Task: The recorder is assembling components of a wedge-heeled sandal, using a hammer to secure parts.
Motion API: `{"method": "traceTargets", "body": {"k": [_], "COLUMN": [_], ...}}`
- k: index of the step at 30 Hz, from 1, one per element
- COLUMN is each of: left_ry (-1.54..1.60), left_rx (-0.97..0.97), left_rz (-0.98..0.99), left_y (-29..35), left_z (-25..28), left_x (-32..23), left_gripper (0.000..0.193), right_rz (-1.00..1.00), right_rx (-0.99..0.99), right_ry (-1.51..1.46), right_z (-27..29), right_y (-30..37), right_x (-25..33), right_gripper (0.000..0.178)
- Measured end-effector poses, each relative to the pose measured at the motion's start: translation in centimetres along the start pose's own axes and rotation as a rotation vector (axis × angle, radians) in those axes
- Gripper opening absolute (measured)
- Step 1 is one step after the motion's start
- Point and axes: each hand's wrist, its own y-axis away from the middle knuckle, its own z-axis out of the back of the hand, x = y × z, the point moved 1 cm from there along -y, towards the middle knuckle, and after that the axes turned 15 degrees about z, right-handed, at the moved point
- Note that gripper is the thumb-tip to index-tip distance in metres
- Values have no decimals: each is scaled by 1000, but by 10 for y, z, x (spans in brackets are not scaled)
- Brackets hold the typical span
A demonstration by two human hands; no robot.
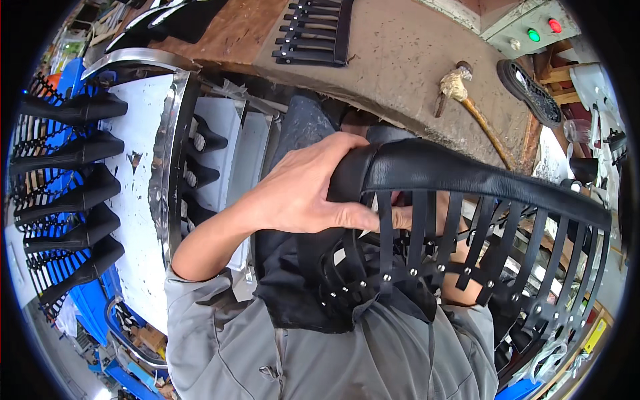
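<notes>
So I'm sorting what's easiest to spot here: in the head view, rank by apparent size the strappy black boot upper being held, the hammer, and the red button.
1. Strappy black boot upper, enlarged by nearness to the camera.
2. Hammer.
3. Red button.

The left hand (303, 190) was raised in front of the chest, its bare forearm rising from a grey rolled sleeve, wrist bent, fingers curled and thumb stretched rightward in a closed grip. The right hand (460, 267) sat lower, mostly hidden; its grip could not be judged.
</notes>
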Motion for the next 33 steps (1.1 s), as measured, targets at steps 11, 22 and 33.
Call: {"method": "traceTargets", "body": {"k": [11, 22, 33], "left_ry": [-70, -13, 119], "left_rx": [-184, -266, -295], "left_rz": [70, 134, 190], "left_y": [5, 1, 3], "left_z": [-17, -20, -26], "left_x": [-4, 6, 12], "left_gripper": [71, 60, 51], "right_rz": [-150, -254, -363], "right_rx": [23, -10, -66], "right_ry": [-91, -166, -224], "right_z": [-8, -10, -2], "right_y": [71, 0, 114], "right_x": [12, -13, 20], "right_gripper": [23, 21, 19]}}
